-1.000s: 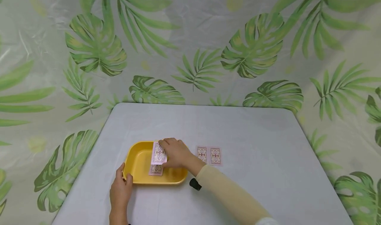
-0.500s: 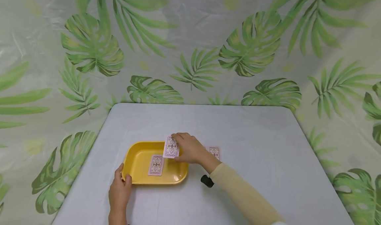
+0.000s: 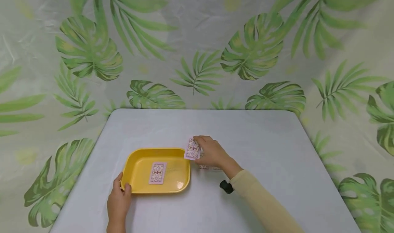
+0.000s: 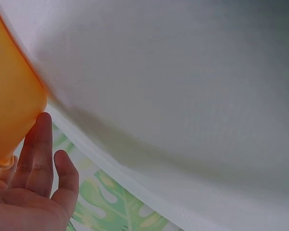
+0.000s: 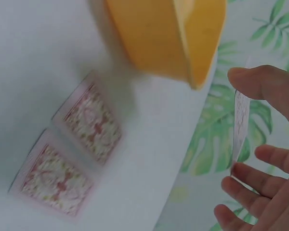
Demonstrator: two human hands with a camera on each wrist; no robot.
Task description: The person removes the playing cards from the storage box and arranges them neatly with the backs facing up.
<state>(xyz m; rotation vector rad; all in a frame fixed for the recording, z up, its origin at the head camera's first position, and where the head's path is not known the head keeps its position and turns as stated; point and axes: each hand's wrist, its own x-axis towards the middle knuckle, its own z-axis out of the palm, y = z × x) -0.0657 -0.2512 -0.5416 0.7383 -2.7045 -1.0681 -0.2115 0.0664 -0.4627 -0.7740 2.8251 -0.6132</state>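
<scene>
My right hand (image 3: 213, 154) pinches a playing card (image 3: 193, 149) between thumb and fingers, beside the right rim of the yellow tray (image 3: 135, 168). The card's patterned back faces up in the head view, and it stands nearly edge-on in the right wrist view. Another card (image 3: 158, 173) lies back up on the tray floor. My left hand (image 3: 118, 200) grips the tray's near left corner, thumb at the rim; the left wrist view has fingers (image 4: 41, 154) against the outer wall. Two more cards, a nearer one (image 5: 55, 175) and a farther one (image 5: 94, 122), lie side by side on the table.
A white cloth covers the table (image 3: 246, 133), whose far edge meets a leaf-printed backdrop (image 3: 197, 55). In the head view the right hand partly hides the two table cards. A small black object (image 3: 226, 186) sits under the right wrist.
My right hand has carried its card rightward, from over the tray to past its right rim, uncovering the card in the tray. My left hand stays at the tray's corner.
</scene>
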